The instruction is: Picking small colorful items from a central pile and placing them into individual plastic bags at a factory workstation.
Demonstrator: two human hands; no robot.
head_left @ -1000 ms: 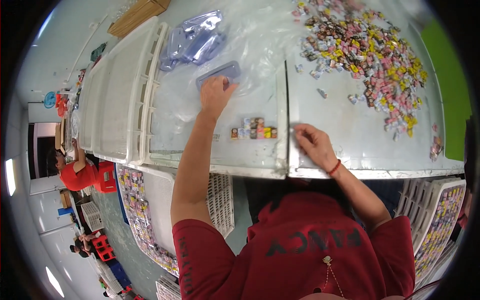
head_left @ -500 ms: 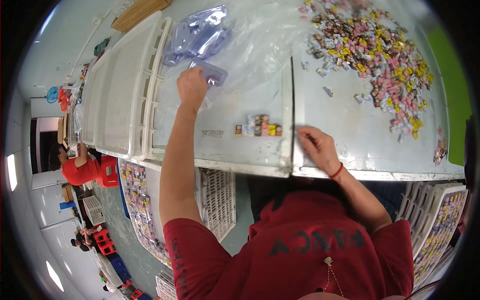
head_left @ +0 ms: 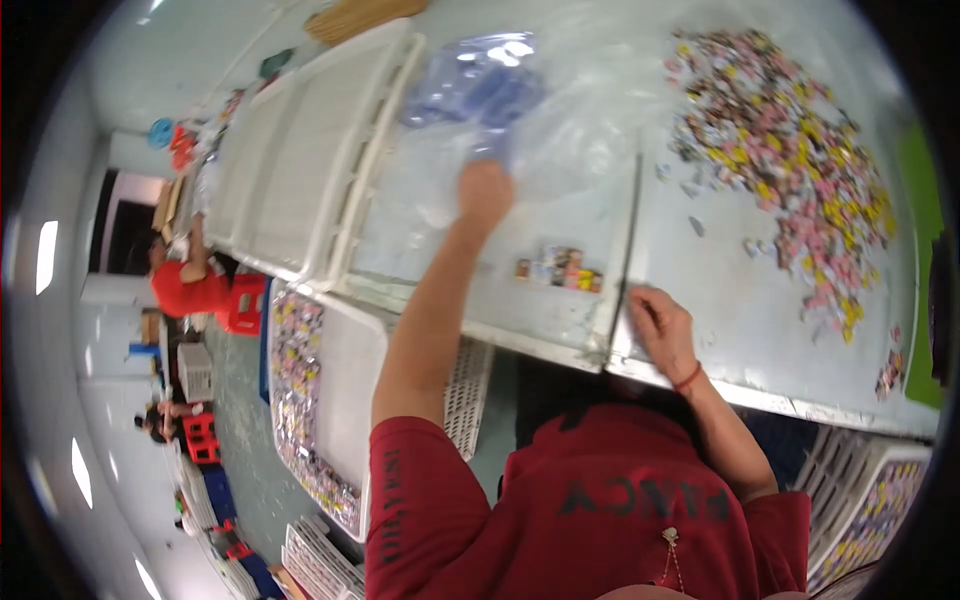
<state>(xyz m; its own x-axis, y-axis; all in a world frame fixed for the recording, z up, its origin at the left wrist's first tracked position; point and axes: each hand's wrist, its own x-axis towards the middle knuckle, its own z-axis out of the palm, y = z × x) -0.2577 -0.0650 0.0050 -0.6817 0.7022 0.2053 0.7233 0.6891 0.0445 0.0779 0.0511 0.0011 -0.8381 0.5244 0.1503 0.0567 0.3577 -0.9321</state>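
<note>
My left hand is blurred by motion over the table's left half. Its closed fingers are on the near end of a clear bluish plastic tray, at the edge of a pile of similar plastic pieces. On the table by the front edge rests my right hand, fingers loosely curled and thumb apart, with nothing visible in it. To its left stands a small cluster of tiny coloured boxes, set side by side. A dark seam in the tabletop runs between the cluster and the right hand.
Many tiny packets are heaped at the far right. White plastic crates border the table's left side. Below, a white tray holds rows of small pieces; another filled crate stands lower right. A person in red works farther left.
The whole view has shifted and turned. Relative to the box cluster, my left hand has moved right with the plastic tray at its fingers. My right hand stays near the seam.
</note>
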